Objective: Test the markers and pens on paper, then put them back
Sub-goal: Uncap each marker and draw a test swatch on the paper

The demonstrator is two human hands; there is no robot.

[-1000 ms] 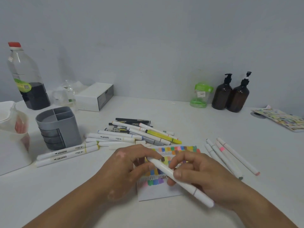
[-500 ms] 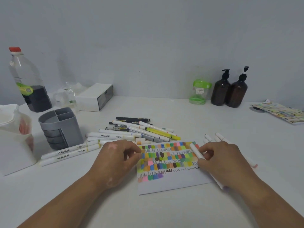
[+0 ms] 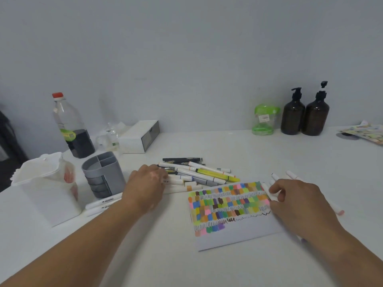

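**Right hand on a marker at the paper's edge; left hand at the pile**

We give directions clock-face from the paper [image 3: 238, 235], with 12 toward the wall. The paper lies flat on the white table [image 3: 228, 146], slightly turned. Its far half is filled with colour swatches and scribble lines; its near strip is blank.

Right hand [image 3: 298, 201], 3 o'clock: thumb and fingers are pinched on a white marker [image 3: 267, 189], which lies along the paper's right edge with one end toward 12. Loose markers [image 3: 291, 174] lie just beyond the hand at 2 o'clock, partly hidden by it.

Left hand [image 3: 145, 189], 10 o'clock: it sits palm down over the left end of the pile of markers and pens [image 3: 207, 172], fingertips touching it. We cannot tell whether the fingers have closed on one, because the back of the hand hides them.

The pile spans 10 to 12 o'clock, its nearest barrels just beside the paper's far left corner. The grey divided holder [image 3: 103, 175] stands at 9 o'clock, near the left wrist, with two markers [image 3: 103, 201] at its foot. The white lidded tub [image 3: 45, 189] is farther out at 9, near the table's left edge.

Open room: we see bare tabletop from 6 to 8 o'clock between the forearms. A wide bare band also runs from 12 to 1 o'clock, between the pile and the back row.

Back row along the wall:
- Plastic bottle [image 3: 70, 125] and white box [image 3: 141, 136], at 11.
- Green container [image 3: 264, 119] and two brown pump bottles [image 3: 293, 114], at 1.
- Printed sheet [image 3: 366, 133], at 2, cut by the frame edge.
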